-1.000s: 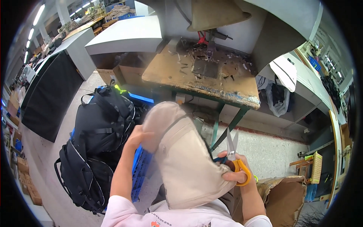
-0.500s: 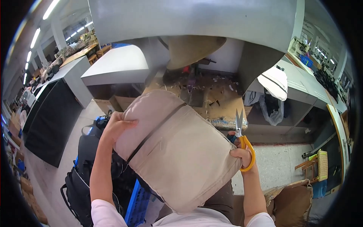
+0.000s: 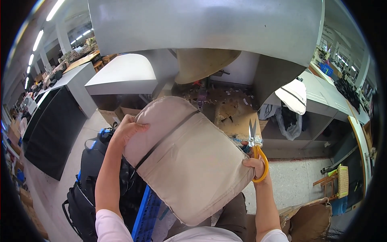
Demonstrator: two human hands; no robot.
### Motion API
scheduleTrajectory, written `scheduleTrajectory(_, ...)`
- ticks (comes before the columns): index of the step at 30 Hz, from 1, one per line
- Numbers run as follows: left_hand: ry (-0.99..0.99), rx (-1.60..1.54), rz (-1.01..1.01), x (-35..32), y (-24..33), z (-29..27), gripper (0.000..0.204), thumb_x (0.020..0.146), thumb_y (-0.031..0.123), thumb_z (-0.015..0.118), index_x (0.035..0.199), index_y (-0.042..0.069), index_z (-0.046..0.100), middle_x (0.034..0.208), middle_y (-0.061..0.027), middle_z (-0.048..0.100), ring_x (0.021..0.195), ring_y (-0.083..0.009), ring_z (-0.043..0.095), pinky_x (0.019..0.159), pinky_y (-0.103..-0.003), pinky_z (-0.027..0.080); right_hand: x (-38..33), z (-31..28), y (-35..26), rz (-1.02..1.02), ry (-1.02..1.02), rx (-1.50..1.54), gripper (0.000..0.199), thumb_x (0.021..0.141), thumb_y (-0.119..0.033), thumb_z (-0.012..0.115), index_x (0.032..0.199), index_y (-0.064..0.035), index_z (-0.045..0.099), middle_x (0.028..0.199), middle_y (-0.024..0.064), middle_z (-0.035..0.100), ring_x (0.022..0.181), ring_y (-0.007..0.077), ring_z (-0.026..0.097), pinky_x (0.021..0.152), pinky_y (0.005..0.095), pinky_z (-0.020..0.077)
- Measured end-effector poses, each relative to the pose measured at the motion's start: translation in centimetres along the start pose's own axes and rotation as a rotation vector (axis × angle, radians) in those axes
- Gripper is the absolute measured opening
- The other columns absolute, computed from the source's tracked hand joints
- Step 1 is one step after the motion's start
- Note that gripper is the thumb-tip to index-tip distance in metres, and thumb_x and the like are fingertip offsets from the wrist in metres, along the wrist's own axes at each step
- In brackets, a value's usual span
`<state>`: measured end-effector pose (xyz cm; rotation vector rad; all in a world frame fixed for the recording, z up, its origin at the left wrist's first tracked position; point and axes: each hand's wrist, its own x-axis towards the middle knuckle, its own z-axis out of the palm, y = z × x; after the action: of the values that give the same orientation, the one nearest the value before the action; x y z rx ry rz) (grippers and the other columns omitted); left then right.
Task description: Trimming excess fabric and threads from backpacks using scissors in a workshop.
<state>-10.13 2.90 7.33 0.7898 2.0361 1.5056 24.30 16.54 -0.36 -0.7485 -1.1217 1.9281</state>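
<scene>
A beige padded fabric panel (image 3: pixel 197 161), rounded at one end and crossed by a dark strip (image 3: pixel 167 139), is held up in front of me at a slant. My left hand (image 3: pixel 130 130) grips its upper left edge, thumb on the near face and the other fingers behind. At the right corner, my right hand (image 3: pixel 256 163) pinches the panel between thumb and fingers. That same hand also carries scissors (image 3: pixel 260 161) with orange handles, blades pointing up and slightly apart. Most of the right fingers are hidden behind the panel and handles.
A grey cabinet-like machine (image 3: pixel 201 28) stands ahead, with scraps on the cardboard (image 3: pixel 234 117) beneath it. Black backpacks (image 3: pixel 90 177) and a blue crate (image 3: pixel 145 213) are at lower left. A cardboard box (image 3: pixel 308 222) sits lower right, near a small wooden chair (image 3: pixel 338 181).
The panel has tipped slightly, and its lower end shows more of my legs beneath. Both hands keep their hold; the right hand and scissors have moved a little left in view.
</scene>
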Motion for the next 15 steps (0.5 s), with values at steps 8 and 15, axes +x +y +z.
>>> scheduleTrajectory(8,-0.044,0.016,-0.013,0.8,-1.2,0.0,0.021,0.063,0.011,0.074,0.074,-0.003,0.064,0.067,-0.0067,0.06,0.061,-0.0129,0.055,0.055,-0.028,0.044,0.2,0.4,-0.3,-0.005,0.0,-0.072,0.062,0.05,-0.004,0.055,0.111,-0.0019,0.05,0.093,0.0096,0.058,0.085,0.0186,0.056,0.081,0.0246,0.0414)
scheduleTrajectory(15,-0.136,-0.035,-0.066,2.6,-2.5,-2.3,0.021,0.064,0.01,0.074,0.075,-0.004,0.064,0.067,-0.0079,0.061,0.057,-0.0148,0.057,0.054,-0.028,0.046,1.9,1.7,-0.7,-0.002,-0.058,-0.076,0.058,0.051,-0.003,0.053,0.109,-0.0025,0.052,0.094,0.0075,0.057,0.085,0.0176,0.055,0.083,0.0242,0.0396)
